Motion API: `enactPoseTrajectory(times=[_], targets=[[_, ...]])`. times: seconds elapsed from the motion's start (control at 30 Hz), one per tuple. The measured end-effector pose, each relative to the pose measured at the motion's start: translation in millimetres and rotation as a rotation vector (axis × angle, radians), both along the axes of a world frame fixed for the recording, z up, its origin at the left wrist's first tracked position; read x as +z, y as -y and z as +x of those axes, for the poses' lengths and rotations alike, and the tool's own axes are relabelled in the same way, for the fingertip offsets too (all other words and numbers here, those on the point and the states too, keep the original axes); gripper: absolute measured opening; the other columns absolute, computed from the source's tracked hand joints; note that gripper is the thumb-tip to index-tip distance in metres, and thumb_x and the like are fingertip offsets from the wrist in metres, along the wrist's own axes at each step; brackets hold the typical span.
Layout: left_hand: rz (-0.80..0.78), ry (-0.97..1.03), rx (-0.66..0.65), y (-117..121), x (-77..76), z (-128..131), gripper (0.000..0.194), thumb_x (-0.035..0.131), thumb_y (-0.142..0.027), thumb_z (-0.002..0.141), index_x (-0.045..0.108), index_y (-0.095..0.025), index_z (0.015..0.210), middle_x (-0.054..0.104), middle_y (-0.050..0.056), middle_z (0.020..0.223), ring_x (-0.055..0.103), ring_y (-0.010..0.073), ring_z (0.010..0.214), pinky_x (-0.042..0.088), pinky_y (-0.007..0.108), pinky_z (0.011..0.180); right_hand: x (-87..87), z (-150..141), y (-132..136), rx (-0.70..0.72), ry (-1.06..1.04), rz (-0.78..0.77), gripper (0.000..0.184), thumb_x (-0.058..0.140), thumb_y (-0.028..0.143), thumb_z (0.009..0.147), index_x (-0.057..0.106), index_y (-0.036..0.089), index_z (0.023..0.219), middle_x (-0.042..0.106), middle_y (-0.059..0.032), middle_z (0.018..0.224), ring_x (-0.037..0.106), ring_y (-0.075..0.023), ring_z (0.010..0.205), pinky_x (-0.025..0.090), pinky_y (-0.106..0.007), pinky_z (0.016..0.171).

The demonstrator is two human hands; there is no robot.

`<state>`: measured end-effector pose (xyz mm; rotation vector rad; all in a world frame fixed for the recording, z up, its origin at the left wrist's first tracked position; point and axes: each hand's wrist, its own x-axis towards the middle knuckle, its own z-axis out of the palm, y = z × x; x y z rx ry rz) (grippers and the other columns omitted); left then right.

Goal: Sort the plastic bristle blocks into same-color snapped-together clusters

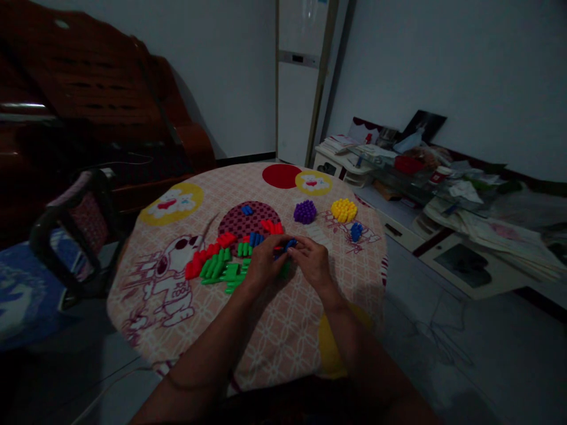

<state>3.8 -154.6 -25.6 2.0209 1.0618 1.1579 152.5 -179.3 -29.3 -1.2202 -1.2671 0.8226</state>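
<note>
Over the middle of the round table, my left hand (264, 261) and my right hand (313, 261) meet with fingers pinched around small blue plastic building pieces (290, 244). How these pieces join is hidden by the fingers. Left of my hands lie rows of green building pieces (216, 264) and red building pieces (208, 255). Beyond them are a few more blue pieces (256, 238). To the right sit a purple knobbly cluster (305, 212), a yellow knobbly cluster (344, 210) and a smaller blue cluster (356, 231).
A patterned cloth covers the table (283, 342). At the left stand a chair (80, 236) and a wooden sofa (101, 100). A low cabinet (460, 260) piled with papers and bags runs along the right wall. Cables (443, 330) lie on the floor.
</note>
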Motion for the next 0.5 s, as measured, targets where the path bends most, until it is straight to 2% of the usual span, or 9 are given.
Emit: enactPoseTrajectory(times=[0.17, 0.37, 0.5], targets=[[0.040, 0.021, -0.149, 3.9, -1.9, 4.0, 0.041, 0.058, -0.024, 0.088, 0.066, -0.019, 0.128, 0.071, 0.012, 0.126, 0.067, 0.0244, 0.115, 0.054, 0.041, 0.103, 6.7, 14.1, 7.1, -0.083, 0.120, 0.058, 0.025, 0.068, 0.027, 0.077, 0.074, 0.020, 0.100, 0.073, -0.0018, 0.083, 0.070, -0.0175, 0.074, 0.056, -0.028, 0.069], [-0.007, 0.080, -0.311, 10.4, -2.8, 14.2, 0.045, 0.055, -0.026, 0.092, 0.062, -0.020, 0.136, 0.068, 0.013, 0.134, 0.065, 0.0250, 0.123, 0.054, 0.041, 0.105, 9.3, 29.0, 19.5, -0.127, 0.192, 0.050, 0.021, 0.066, 0.028, 0.077, 0.071, 0.020, 0.096, 0.074, -0.0020, 0.084, 0.069, -0.0168, 0.072, 0.056, -0.028, 0.068], [-0.074, 0.149, -0.311, 11.0, -5.4, 13.4, 0.045, 0.056, -0.031, 0.094, 0.060, -0.019, 0.137, 0.065, 0.015, 0.137, 0.065, 0.0247, 0.122, 0.056, 0.039, 0.103, 4.0, 58.6, 19.3, -0.253, 0.214, 0.062, 0.023, 0.066, 0.033, 0.075, 0.070, 0.020, 0.093, 0.074, -0.0029, 0.084, 0.070, -0.0179, 0.074, 0.057, -0.030, 0.071]])
